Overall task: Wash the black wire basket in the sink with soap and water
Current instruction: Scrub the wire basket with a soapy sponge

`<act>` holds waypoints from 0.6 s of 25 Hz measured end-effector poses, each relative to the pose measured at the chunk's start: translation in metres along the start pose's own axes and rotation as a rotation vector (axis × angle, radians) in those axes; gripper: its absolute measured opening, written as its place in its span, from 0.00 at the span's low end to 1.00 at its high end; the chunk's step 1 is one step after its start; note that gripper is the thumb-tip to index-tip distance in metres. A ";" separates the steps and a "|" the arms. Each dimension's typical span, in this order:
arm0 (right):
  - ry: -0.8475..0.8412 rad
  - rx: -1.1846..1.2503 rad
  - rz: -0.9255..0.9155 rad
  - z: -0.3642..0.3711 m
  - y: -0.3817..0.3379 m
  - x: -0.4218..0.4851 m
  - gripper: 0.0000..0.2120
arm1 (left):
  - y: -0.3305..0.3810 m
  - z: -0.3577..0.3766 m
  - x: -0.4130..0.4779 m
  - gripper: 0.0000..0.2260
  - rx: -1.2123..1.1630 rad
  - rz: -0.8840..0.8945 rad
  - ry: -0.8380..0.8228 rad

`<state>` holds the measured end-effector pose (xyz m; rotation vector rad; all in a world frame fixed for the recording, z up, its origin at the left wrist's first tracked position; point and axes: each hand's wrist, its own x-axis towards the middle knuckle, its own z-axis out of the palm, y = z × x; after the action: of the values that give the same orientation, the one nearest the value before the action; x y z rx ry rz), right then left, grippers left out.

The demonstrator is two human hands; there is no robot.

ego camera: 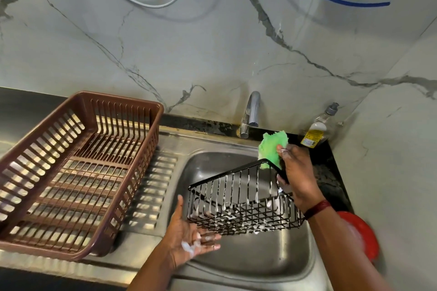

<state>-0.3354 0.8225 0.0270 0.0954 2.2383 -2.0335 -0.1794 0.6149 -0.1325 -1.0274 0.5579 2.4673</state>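
Currently mid-scrub: black wire basket, foamy, tilted above steel sink. Right hand grip pinching green sponge plus basket rim; left hand fingers straight, palm under basket's near corner. Next, probably rinsing under chrome tap, behind the sink.
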 end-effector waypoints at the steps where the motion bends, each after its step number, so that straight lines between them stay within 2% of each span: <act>1: 0.005 -0.061 -0.030 0.003 -0.002 -0.003 0.05 | 0.003 0.002 -0.003 0.51 0.003 0.037 0.010; 3: 0.018 -0.316 -0.139 0.010 -0.005 -0.007 0.08 | 0.012 0.010 -0.014 0.46 0.139 0.123 0.059; 5: 0.035 -0.634 -0.256 0.017 -0.006 -0.012 0.12 | 0.017 0.025 -0.024 0.43 0.454 0.215 0.136; 7: 0.049 -0.803 -0.319 0.025 -0.005 -0.017 0.13 | 0.015 0.044 -0.030 0.43 0.749 0.320 0.148; 9: 0.043 -0.873 -0.336 0.030 -0.001 -0.018 0.14 | 0.007 0.064 -0.031 0.45 0.848 0.407 0.085; 12: 0.039 -0.832 -0.329 0.032 0.004 -0.018 0.15 | -0.005 0.076 -0.026 0.52 0.852 0.469 0.098; 15: 0.044 -0.774 -0.308 0.033 0.010 -0.016 0.13 | -0.007 0.073 -0.025 0.47 0.831 0.490 0.097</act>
<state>-0.3166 0.7911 0.0166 -0.2899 3.0321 -1.1164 -0.2014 0.6527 -0.0681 -0.7006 1.8412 2.1564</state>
